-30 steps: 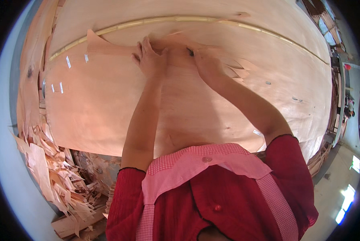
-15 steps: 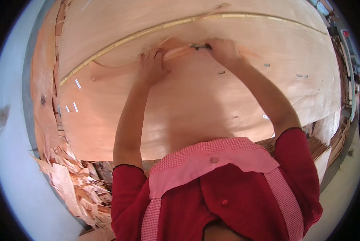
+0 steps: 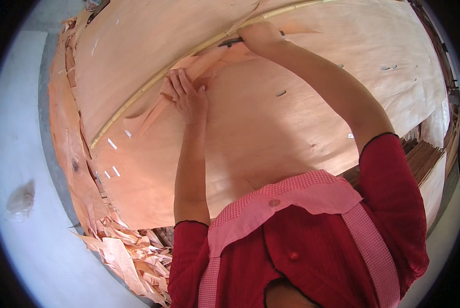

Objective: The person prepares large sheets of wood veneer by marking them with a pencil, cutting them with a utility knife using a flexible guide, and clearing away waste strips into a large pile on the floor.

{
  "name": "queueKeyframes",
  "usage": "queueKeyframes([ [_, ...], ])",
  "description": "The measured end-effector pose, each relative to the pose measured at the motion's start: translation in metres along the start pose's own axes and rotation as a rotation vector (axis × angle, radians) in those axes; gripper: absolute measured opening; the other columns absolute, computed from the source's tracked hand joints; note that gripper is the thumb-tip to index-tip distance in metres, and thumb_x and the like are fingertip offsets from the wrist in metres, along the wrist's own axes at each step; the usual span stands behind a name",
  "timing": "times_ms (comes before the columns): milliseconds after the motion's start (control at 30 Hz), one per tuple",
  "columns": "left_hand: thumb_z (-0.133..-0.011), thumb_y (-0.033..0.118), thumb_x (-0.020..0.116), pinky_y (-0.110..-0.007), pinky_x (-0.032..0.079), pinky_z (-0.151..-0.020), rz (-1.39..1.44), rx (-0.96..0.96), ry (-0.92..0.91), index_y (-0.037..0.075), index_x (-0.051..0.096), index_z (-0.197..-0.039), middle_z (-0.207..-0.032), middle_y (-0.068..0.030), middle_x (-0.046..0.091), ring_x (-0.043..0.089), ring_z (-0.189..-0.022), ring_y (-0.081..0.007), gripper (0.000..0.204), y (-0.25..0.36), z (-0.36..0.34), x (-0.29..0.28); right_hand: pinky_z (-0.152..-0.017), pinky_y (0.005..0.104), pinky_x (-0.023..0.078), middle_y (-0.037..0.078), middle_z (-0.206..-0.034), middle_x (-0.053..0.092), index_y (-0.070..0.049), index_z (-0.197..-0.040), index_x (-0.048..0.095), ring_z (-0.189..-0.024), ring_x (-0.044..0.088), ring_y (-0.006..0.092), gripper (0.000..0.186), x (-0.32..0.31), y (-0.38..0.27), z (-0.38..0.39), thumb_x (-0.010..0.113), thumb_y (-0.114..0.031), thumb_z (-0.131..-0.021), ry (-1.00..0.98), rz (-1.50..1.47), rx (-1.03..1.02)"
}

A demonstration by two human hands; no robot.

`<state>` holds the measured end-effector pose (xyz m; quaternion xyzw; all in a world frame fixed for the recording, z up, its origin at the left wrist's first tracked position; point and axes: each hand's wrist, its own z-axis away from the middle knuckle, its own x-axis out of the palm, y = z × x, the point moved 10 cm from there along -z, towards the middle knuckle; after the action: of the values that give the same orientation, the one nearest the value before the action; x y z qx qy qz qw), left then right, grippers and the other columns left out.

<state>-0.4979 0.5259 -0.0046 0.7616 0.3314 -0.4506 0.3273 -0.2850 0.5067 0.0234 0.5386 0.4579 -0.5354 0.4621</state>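
Observation:
A wide sheet of pale pinkish-brown wood veneer (image 3: 261, 123) lies in front of me. Loose, folded veneer strip (image 3: 202, 64) runs across it between my hands. My left hand (image 3: 189, 97) is closed over the strip's crumpled part, fingers bent on it and thumb to the right. Farther off and to the right, my right hand (image 3: 263, 38) is wrapped round a dark narrow tool (image 3: 231, 42); its ends stick out on both sides of the fist, and its exact kind is unclear. Just beyond both hands, a long jointed bamboo stick (image 3: 150, 84) lies across the sheet.
Torn veneer scraps (image 3: 127, 256) pile up at the lower left, below the sheet's edge. Small white strips (image 3: 112, 144) and dark oval marks (image 3: 281, 93) dot the sheet. Stacked brown sheets (image 3: 420, 161) show at the right. Pale floor (image 3: 40, 154) runs along the left.
My right hand has moved left and farther away with the dark tool, close to the bamboo stick. Under my left hand the strip is more bunched up. The whole view has tilted and shifted.

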Motion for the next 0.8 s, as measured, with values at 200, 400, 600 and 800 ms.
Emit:
queueKeyframes([
  [200, -0.074, 0.023, 0.062, -0.056, 0.005, -0.102, 0.025, 0.004, 0.028, 0.009, 0.035, -0.127, -0.140, -0.0130, 0.021, 0.012, -0.132, -0.0303, 0.061, -0.002, 0.005, 0.005, -0.067, 0.0405, 0.046, 0.015, -0.083, 0.060, -0.005, -0.089, 0.054, -0.079, 0.059, 0.0309, 0.021, 0.014, 0.011, 0.017, 0.059, -0.020, -0.077, -0.077, -0.339, 0.138],
  [400, -0.078, 0.011, 0.054, -0.050, 0.020, -0.101, 0.061, 0.153, -0.048, 0.020, 0.053, -0.114, -0.134, -0.0065, 0.034, 0.031, -0.124, -0.0285, 0.038, 0.003, 0.011, 0.019, -0.071, 0.0439, 0.042, 0.020, -0.089, 0.058, -0.004, -0.105, 0.046, -0.084, 0.056, 0.0350, 0.028, 0.001, -0.067, 0.072, 0.053, -0.020, -0.082, 0.067, -0.449, -0.061],
  [600, -0.079, 0.006, 0.048, -0.046, 0.025, -0.100, 0.162, 0.211, -0.062, 0.020, 0.058, -0.108, -0.125, -0.0022, 0.047, 0.039, -0.119, -0.0219, 0.034, 0.006, 0.012, 0.028, -0.071, 0.0427, 0.043, 0.018, -0.090, 0.059, -0.009, -0.117, 0.042, -0.081, 0.057, 0.0333, 0.033, 0.073, -0.070, 0.071, 0.046, -0.019, -0.086, -0.125, -0.558, 0.122],
  [800, -0.076, 0.007, 0.050, -0.045, 0.024, -0.100, 0.186, 0.224, -0.070, 0.023, 0.064, -0.097, -0.125, -0.0032, 0.047, 0.040, -0.118, -0.0217, 0.030, 0.001, 0.010, 0.035, -0.070, 0.0393, 0.044, 0.014, -0.090, 0.060, -0.011, -0.116, 0.046, -0.082, 0.058, 0.0271, 0.029, 0.097, -0.076, 0.057, 0.041, -0.018, -0.087, -0.067, -0.423, 0.114],
])
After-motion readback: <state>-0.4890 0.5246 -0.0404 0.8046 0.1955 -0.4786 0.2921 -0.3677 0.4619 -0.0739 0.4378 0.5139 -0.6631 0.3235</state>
